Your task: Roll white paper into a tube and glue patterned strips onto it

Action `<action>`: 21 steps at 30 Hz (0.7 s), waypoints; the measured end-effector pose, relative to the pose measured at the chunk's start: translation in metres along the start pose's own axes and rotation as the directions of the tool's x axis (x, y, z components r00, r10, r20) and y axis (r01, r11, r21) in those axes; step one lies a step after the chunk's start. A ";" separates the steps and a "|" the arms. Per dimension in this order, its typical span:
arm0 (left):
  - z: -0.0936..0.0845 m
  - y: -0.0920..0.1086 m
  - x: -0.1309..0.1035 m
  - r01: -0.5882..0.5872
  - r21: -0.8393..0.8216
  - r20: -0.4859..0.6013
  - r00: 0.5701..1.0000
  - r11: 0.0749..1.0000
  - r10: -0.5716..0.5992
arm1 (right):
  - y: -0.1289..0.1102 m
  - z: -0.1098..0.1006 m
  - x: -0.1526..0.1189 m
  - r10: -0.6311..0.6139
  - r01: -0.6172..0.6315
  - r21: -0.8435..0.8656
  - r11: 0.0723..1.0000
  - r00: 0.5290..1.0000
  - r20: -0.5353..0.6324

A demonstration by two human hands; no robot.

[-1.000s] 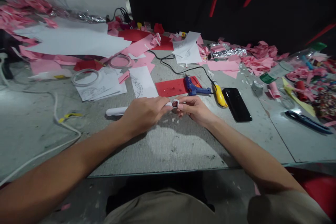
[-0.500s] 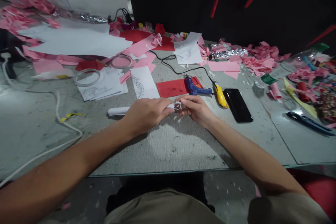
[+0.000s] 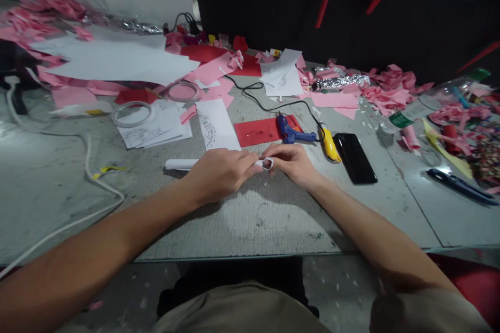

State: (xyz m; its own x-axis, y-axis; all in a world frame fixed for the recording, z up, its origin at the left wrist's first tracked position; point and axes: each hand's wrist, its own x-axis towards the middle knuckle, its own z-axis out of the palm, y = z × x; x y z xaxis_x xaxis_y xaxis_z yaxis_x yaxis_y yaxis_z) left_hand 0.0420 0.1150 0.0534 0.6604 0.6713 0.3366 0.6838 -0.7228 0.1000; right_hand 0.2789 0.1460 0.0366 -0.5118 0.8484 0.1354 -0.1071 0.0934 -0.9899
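A white rolled paper tube [image 3: 181, 164] lies crosswise in front of me, just above the grey tabletop. My left hand [image 3: 223, 173] is closed around its middle, hiding much of its length. At the tube's right end, my right hand [image 3: 294, 165] pinches the rim of the opening with thumb and fingers. That opening faces me and to the right, its edge uneven. Right behind the hands are a red sheet [image 3: 258, 132] and a blue glue gun [image 3: 294, 132] lying partly on it.
A yellow-handled tool [image 3: 330, 145] and a black phone [image 3: 356, 158] lie right of my hands. Printed white sheets [image 3: 219, 124] and a tape roll [image 3: 132, 114] are at left. Pink paper scraps, a plastic bottle [image 3: 410, 109] and a dark cutter [image 3: 461, 186] lie further out. A white cable [image 3: 88, 156] crosses the left side.
My right fingers have shifted around the tube's open end, which now shows more plainly. The tube has moved slightly right with my left hand. The view has tilted a little.
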 end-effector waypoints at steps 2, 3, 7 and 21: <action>0.000 0.000 0.000 -0.017 0.011 -0.018 1.000 1.000 0.018 | -0.002 0.004 -0.001 -0.022 0.021 -0.041 0.999 0.999 -0.024; 0.000 0.000 0.000 -0.028 0.014 -0.029 0.999 1.000 0.028 | -0.002 0.006 -0.002 -0.032 0.030 -0.054 0.998 0.999 -0.039; 0.001 0.000 0.000 -0.029 0.017 -0.042 0.999 0.999 0.030 | -0.005 0.011 -0.003 -0.060 0.054 -0.079 0.995 0.995 -0.078; 0.001 -0.004 0.000 0.089 0.013 -0.014 0.996 0.996 -0.089 | 0.000 -0.004 -0.002 0.047 -0.046 0.025 0.999 0.998 -0.037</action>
State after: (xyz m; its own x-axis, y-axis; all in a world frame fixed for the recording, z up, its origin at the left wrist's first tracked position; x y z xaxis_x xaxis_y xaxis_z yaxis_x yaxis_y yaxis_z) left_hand 0.0398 0.1176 0.0516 0.5924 0.7308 0.3391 0.7440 -0.6577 0.1176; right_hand 0.2836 0.1463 0.0359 -0.4844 0.8705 0.0867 -0.1041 0.0410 -0.9937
